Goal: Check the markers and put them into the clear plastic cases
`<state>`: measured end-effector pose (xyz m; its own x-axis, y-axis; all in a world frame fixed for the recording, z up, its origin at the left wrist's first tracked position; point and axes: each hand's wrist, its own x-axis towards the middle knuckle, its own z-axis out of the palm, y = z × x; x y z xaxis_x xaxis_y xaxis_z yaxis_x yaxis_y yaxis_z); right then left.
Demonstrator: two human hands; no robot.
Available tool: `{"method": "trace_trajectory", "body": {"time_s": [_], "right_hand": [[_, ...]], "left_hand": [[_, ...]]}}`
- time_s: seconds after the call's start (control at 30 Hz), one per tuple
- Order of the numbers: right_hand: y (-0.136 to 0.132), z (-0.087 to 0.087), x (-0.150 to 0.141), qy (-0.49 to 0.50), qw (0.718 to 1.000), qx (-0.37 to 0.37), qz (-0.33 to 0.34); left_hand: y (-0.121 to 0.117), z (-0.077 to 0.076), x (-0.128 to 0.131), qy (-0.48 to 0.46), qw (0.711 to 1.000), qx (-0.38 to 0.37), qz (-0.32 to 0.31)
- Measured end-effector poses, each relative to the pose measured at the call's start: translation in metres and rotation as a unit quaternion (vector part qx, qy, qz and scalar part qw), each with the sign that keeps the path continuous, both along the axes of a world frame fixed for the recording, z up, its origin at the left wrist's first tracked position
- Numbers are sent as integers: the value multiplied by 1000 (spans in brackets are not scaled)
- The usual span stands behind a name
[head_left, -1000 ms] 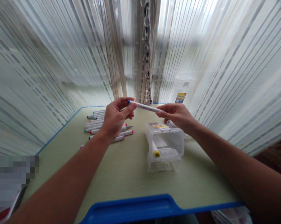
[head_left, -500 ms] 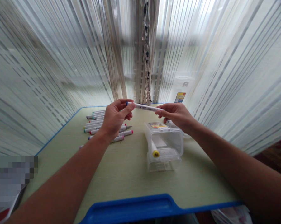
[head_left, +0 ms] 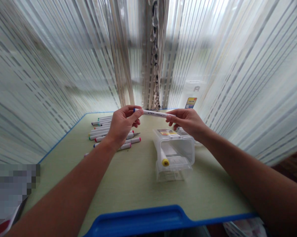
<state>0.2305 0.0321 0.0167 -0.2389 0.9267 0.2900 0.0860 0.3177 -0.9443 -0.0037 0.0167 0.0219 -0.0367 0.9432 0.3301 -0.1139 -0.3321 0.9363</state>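
Observation:
A white marker (head_left: 154,114) with a blue end is held up above the table between both hands. The thumb and fingers of my left hand (head_left: 125,121) pinch it near the blue end. My right hand (head_left: 185,120) is closed on its other end. Below my right hand, a clear plastic case (head_left: 177,144) lies on its side with its opening toward me. Inside it rests one marker with a yellow end (head_left: 165,162). Several white markers (head_left: 101,133) with coloured ends lie to the left, partly hidden behind my left hand and forearm.
The pale green table (head_left: 133,184) has a blue rim with a raised blue ledge (head_left: 141,220) in front. Another clear plastic piece with a yellow label (head_left: 191,102) stands at the back right. String curtains (head_left: 89,65) hang behind. A blurred-out object (head_left: 10,194) is at lower left.
The marker has tilted closer to level, its blue end slightly lower and further left. Both hands keep their hold on it. The case and the other markers stay where they were.

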Motion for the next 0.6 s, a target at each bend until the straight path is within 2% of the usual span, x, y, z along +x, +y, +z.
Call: {"method": "trace_trajectory", "body": {"time_s": [0.17,0.37,0.6], "right_hand": [[1,-1,0,14,1000,-9,-9],[1,-1,1,35,999,-9,-7],[1,-2,1,42,999,-7,-2]], "left_hand": [[1,-4,0,53,998,5,13],[1,-8,1,123,992,5,0],[0,-8,0,144,990,1,-1]]}}
